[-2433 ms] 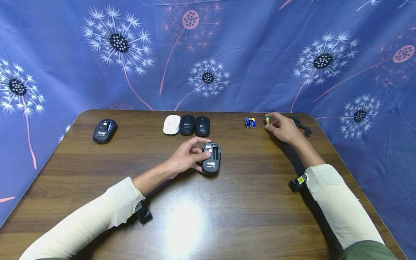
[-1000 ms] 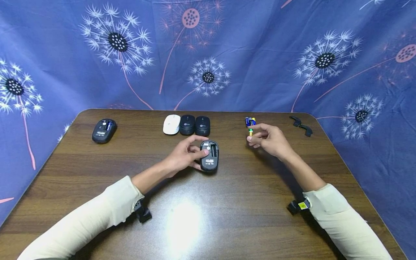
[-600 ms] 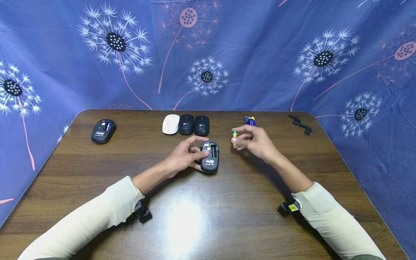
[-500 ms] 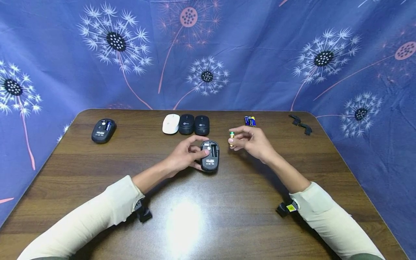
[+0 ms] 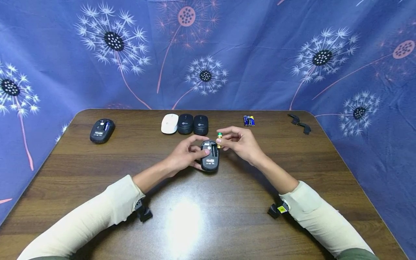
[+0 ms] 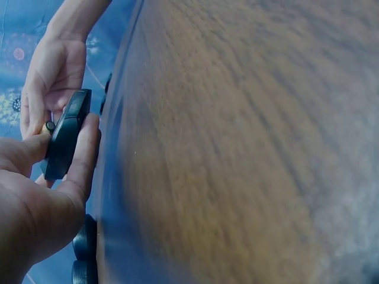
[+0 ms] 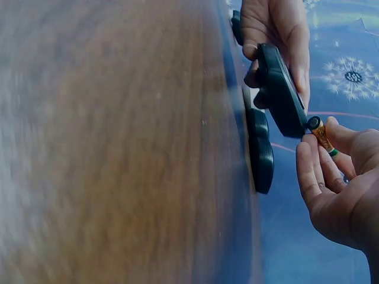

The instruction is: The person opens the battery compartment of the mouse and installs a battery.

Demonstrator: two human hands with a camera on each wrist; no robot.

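Note:
My left hand point(image 5: 187, 155) grips a black computer mouse point(image 5: 209, 163) by its sides, underside up, with the thumb across its label side. The long battery slot in its underside is uncovered. Between thumb and fingers my right hand point(image 5: 240, 143) pinches a gold and green battery point(image 5: 219, 140), right at the mouse's upper right edge beside the slot. In the right wrist view the battery point(image 7: 321, 135) sits close to the end of the mouse point(image 7: 279, 92). The left wrist view shows the mouse point(image 6: 68, 135) edge-on, the battery mostly hidden behind it.
A white mouse point(image 5: 170, 124) and two black mice point(image 5: 185, 124) stand in a row at the back. Another black mouse point(image 5: 102, 130) lies underside up at the far left, a blue battery in it. Several blue batteries point(image 5: 249, 121) and two black covers point(image 5: 304, 128) lie at the back right.
My right hand has carried the gold and green battery leftward from the back right to the mouse. The left hand and its mouse have stayed nearly in place.

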